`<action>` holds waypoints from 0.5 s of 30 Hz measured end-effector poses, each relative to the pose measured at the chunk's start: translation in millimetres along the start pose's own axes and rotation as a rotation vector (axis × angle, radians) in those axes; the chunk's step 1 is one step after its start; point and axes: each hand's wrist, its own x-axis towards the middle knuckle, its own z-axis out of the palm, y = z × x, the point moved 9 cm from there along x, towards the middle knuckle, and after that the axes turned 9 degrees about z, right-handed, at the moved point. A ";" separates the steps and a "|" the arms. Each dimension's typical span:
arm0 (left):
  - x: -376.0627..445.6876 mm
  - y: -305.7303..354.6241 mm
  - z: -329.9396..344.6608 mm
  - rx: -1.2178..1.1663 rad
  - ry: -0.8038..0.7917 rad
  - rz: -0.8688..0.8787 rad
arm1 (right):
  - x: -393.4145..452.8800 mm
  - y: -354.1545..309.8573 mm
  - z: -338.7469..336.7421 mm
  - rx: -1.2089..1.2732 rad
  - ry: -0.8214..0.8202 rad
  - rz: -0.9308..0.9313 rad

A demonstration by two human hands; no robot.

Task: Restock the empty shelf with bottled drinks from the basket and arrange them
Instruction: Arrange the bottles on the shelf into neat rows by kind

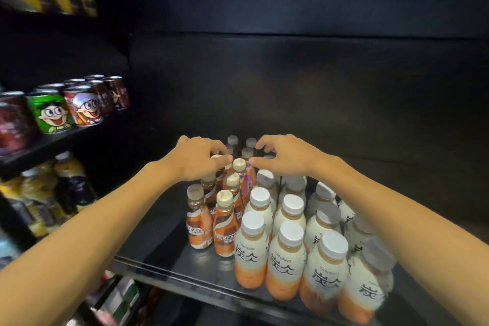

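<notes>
A black shelf [164,251] holds several brown-and-orange Nescafe bottles [224,233] on the left and several cream-and-orange Tanbing bottles [284,259] on the right. Behind them stand a few dark bottles with grey caps [247,152]. My left hand [197,159] reaches over the rear Nescafe bottles, fingers curled down onto their caps. My right hand [284,156] hovers over the rear bottles, fingers curled, thumb close to a cream cap [239,164]. Whether either hand grips a bottle is hidden. The basket is out of view.
To the left, a shelf [53,140] carries cartoon-faced cans [51,114], with bottled drinks [68,182] on the level below. The shelf's dark back wall [317,87] rises behind the bottles. Bare shelf surface lies left of the Nescafe rows and far right.
</notes>
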 end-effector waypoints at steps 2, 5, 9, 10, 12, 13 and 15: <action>-17.8 -9.7 -4.4 0.018 -0.006 0.011 | -4.4 -23.1 6.0 0.009 0.003 -0.028; -34.3 -27.1 -3.9 -0.022 -0.036 0.045 | -8.3 -49.6 23.1 0.006 -0.007 -0.024; -44.5 -44.0 10.6 -0.116 -0.123 0.164 | -11.8 -74.3 43.9 -0.053 0.007 -0.019; -46.4 -46.9 15.9 -0.134 -0.149 0.193 | -12.6 -77.2 48.6 -0.066 0.008 -0.011; -48.0 -53.1 25.3 -0.161 -0.184 0.245 | -13.5 -80.1 55.4 -0.092 0.026 0.008; -47.9 -55.2 29.1 -0.175 -0.190 0.270 | -14.3 -81.1 56.9 -0.103 0.048 0.013; -47.4 -56.6 33.8 -0.208 -0.186 0.314 | -17.8 -82.6 57.2 -0.104 0.087 0.036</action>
